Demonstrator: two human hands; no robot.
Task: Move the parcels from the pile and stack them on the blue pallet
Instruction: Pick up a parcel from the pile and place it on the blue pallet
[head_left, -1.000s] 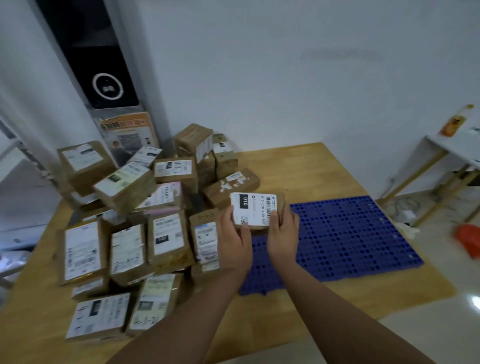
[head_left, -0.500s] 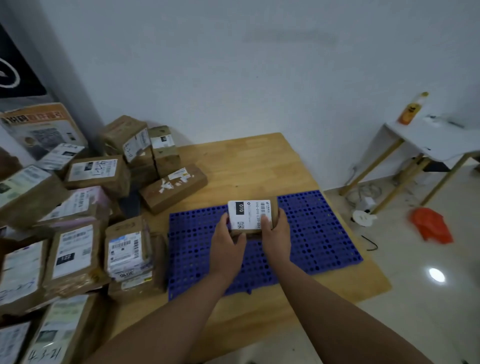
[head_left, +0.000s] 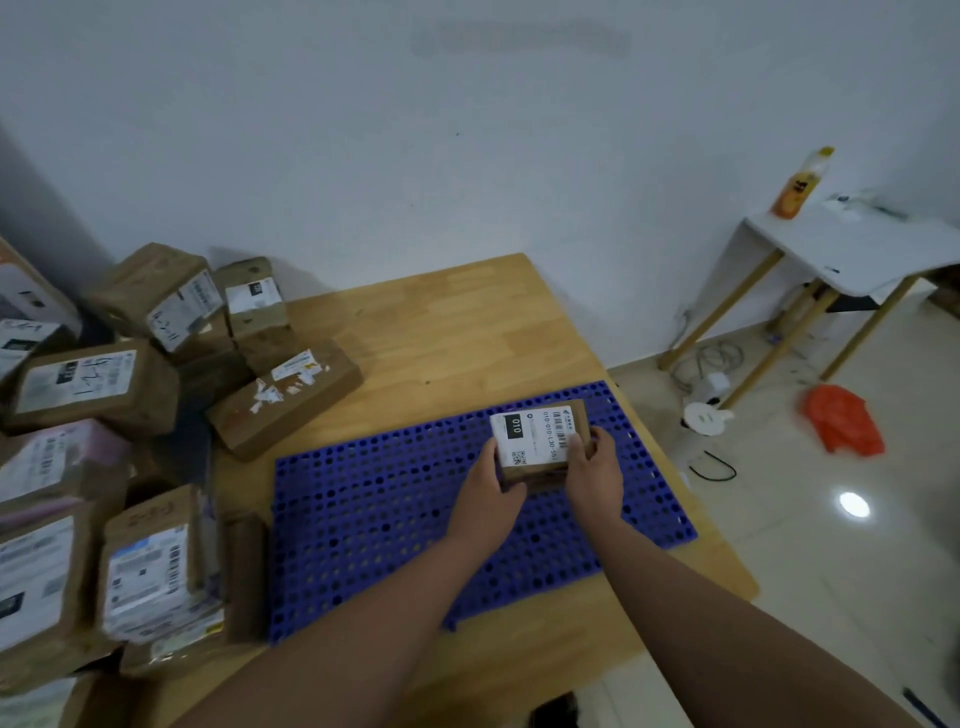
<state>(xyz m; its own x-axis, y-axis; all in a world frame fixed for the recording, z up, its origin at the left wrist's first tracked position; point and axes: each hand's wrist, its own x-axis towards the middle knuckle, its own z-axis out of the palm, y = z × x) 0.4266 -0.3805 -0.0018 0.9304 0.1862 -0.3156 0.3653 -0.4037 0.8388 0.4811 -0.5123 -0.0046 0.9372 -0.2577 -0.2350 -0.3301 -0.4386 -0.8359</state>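
Note:
A small brown parcel (head_left: 537, 439) with a white label marked 010 is held over the right part of the blue pallet (head_left: 384, 514). My left hand (head_left: 491, 480) grips its left side and my right hand (head_left: 595, 470) grips its right side. Whether the parcel touches the pallet I cannot tell. The pallet lies flat on the wooden table (head_left: 452, 332) and carries nothing else. The pile of parcels (head_left: 98, 415) covers the table's left side, several brown boxes with white labels lying at mixed angles.
A long brown box (head_left: 283, 397) lies closest to the pallet's far left corner. The table ends just right of the pallet. Beyond are a tiled floor, a white side table (head_left: 852, 247) with an orange bottle (head_left: 797, 187), cables and an orange bag (head_left: 841, 421).
Both hands carried the 010 parcel from the pile rightward over the pallet, to its right part. My view swung right, pushing the pile toward the left edge.

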